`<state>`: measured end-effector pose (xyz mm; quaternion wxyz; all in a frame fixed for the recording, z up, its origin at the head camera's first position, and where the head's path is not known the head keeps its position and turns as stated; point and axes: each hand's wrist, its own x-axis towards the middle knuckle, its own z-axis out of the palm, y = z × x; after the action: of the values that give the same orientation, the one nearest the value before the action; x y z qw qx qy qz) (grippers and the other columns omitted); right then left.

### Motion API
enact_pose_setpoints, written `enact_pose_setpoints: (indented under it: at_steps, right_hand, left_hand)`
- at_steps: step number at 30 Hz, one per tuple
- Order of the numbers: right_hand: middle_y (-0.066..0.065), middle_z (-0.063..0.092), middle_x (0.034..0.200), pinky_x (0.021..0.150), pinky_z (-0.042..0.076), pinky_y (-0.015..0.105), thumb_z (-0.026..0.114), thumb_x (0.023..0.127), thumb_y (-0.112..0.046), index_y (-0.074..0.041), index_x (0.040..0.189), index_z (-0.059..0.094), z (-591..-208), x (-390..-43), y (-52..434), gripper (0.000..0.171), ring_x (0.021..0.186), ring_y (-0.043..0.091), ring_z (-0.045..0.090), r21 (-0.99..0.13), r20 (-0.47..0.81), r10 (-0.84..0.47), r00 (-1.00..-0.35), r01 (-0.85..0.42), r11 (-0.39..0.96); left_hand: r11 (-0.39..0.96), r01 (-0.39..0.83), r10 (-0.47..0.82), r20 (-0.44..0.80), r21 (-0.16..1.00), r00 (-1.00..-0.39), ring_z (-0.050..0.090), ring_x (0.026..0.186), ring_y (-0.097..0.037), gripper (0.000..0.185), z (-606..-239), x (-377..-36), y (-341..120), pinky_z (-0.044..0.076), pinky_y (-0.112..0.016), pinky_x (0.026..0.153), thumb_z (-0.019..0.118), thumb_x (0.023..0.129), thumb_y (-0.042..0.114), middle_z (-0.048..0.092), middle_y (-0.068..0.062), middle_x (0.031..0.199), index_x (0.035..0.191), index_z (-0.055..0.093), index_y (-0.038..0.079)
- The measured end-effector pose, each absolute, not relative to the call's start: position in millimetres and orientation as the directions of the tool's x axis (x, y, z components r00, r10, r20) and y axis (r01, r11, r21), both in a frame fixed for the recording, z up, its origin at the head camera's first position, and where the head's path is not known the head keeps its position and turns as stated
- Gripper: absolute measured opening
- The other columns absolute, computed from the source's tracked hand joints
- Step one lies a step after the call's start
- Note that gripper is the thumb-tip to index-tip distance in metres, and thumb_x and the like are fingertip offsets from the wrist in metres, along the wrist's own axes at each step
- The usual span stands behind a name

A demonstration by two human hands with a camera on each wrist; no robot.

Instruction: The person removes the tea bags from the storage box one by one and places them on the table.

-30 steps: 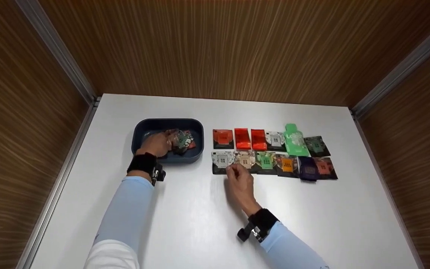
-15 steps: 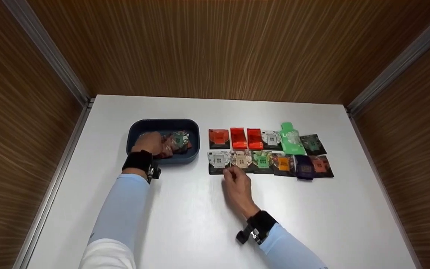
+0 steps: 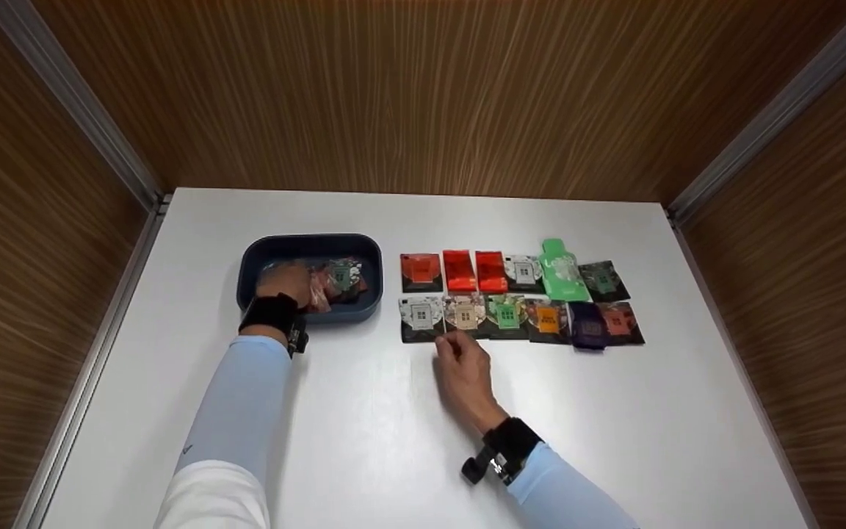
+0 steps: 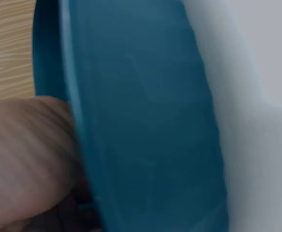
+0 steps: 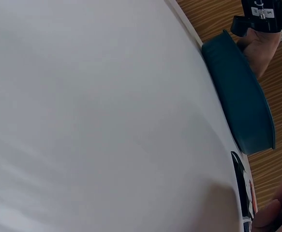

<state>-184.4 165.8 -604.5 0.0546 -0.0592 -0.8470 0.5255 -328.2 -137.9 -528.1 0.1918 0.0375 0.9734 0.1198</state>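
Observation:
In the head view, my left hand [image 3: 287, 285] reaches down into a dark blue plastic bin [image 3: 374, 294]. Its fingertips are hidden behind the back of the hand, so what they hold or touch cannot be made out. Just right of it, in the bin, lie a reddish sachet [image 3: 319, 290] and a dark green floral sachet [image 3: 342, 276]. My right hand [image 3: 467, 373] rests loosely curled at the table, with nothing visible in its fingers. It is at the near edge of a white-and-black sachet [image 3: 421, 317] and a beige sachet [image 3: 465, 314].
Two rows of flat packets lie right of the bin, among them red ones [image 3: 460, 270], a green spouted pouch [image 3: 562, 273] and a purple packet [image 3: 588, 325]. A white table [image 3: 364, 426] is bounded by wood-grain panels [image 3: 408, 95] behind and at both sides.
My left hand has drawn back from the sachets on the right of the bin and now dips lower at its left, with more reddish sachet showing. The right hand stays nearly still. The view shifts slightly.

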Motion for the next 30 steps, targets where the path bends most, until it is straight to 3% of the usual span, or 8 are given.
enact_pose_setpoints:
  at_steps: [5, 7, 9, 12, 15, 20, 27, 30]
  right_hand:
    - [0.001, 0.066, 0.084, 0.072, 0.051, 0.03, 0.065, 0.104, -0.02, -0.01, 0.097, 0.072, -604, -183, 166, 0.014, 0.078, 0.016, 0.059, -0.896, 0.041, 0.171, -0.984, 0.039, 0.443]
    - [0.001, 0.066, 0.084, 0.073, 0.05, 0.031, 0.065, 0.104, -0.02, -0.009, 0.097, 0.073, -604, -183, 166, 0.015, 0.078, 0.016, 0.059, -0.897, 0.045, 0.177, -0.983, 0.038, 0.44]
    - [0.001, 0.066, 0.085, 0.073, 0.05, 0.031, 0.065, 0.104, -0.021, -0.01, 0.097, 0.073, -604, -182, 166, 0.015, 0.079, 0.016, 0.059, -0.899, 0.037, 0.179, -0.983, 0.045, 0.435]
    - [0.001, 0.066, 0.085, 0.074, 0.051, 0.033, 0.066, 0.104, -0.022, -0.011, 0.097, 0.073, -604, -182, 165, 0.015, 0.079, 0.017, 0.06, -0.9, 0.022, 0.187, -0.982, 0.062, 0.432]
    - [0.001, 0.067, 0.085, 0.075, 0.05, 0.033, 0.066, 0.103, -0.021, -0.011, 0.096, 0.072, -604, -182, 165, 0.014, 0.079, 0.016, 0.06, -0.892, 0.028, 0.197, -0.98, 0.065, 0.448]
    - [0.001, 0.066, 0.083, 0.075, 0.049, 0.033, 0.067, 0.102, -0.021, -0.012, 0.093, 0.073, -605, -181, 166, 0.014, 0.078, 0.016, 0.059, -0.883, 0.054, 0.207, -0.977, 0.05, 0.467]
    - [0.001, 0.067, 0.084, 0.077, 0.049, 0.034, 0.067, 0.102, -0.02, -0.011, 0.095, 0.073, -603, -180, 165, 0.013, 0.08, 0.016, 0.059, -0.882, 0.055, 0.214, -0.975, 0.053, 0.468]
    - [0.001, 0.067, 0.084, 0.077, 0.049, 0.034, 0.067, 0.102, -0.02, -0.011, 0.096, 0.073, -601, -179, 165, 0.013, 0.079, 0.016, 0.059, -0.887, 0.054, 0.21, -0.976, 0.05, 0.46]
  left_hand:
    - [0.966, 0.001, 0.093, -0.344, 0.258, -0.934, 0.051, 0.133, -0.059, 0.059, -525, -327, -146, 0.051, -0.066, 0.103, 0.05, 0.106, 0.011, 0.046, -0.043, 0.147, 0.157, 0.034, -0.012]
    - [0.957, 0.018, 0.116, -0.325, 0.288, -0.938, 0.057, 0.125, -0.056, 0.049, -523, -326, -149, 0.054, -0.063, 0.098, 0.052, 0.105, 0.009, 0.052, -0.042, 0.141, 0.149, 0.048, -0.013]
    - [0.948, 0.039, 0.141, -0.305, 0.317, -0.942, 0.064, 0.113, -0.052, 0.033, -520, -326, -153, 0.057, -0.059, 0.09, 0.054, 0.103, 0.005, 0.061, -0.037, 0.129, 0.13, 0.064, -0.012]
    - [0.932, 0.06, 0.166, -0.275, 0.356, -0.947, 0.067, 0.1, -0.045, 0.022, -518, -325, -156, 0.057, -0.055, 0.081, 0.054, 0.102, 0.001, 0.069, -0.031, 0.114, 0.106, 0.074, -0.007]
    - [0.915, 0.071, 0.172, -0.225, 0.397, -0.959, 0.067, 0.105, -0.044, 0.026, -515, -324, -158, 0.057, -0.054, 0.086, 0.052, 0.103, 0.001, 0.069, -0.03, 0.118, 0.118, 0.071, -0.008]
    - [0.866, 0.066, 0.146, -0.124, 0.496, -0.981, 0.058, 0.13, -0.047, 0.045, -509, -317, -154, 0.051, -0.057, 0.105, 0.056, 0.104, 0.005, 0.059, -0.032, 0.143, 0.147, 0.054, -0.009]
    - [0.723, 0.033, 0.029, 0.017, 0.69, -0.999, 0.066, 0.109, -0.038, 0.03, -510, -290, -130, 0.052, -0.052, 0.091, 0.066, 0.103, 0.014, 0.07, -0.025, 0.121, 0.128, 0.064, -0.003]
    - [0.663, 0.01, -0.012, 0.024, 0.749, -1.0, 0.066, 0.107, -0.034, 0.03, -510, -275, -114, 0.051, -0.05, 0.09, 0.068, 0.103, 0.018, 0.071, -0.021, 0.12, 0.127, 0.064, 0.0]
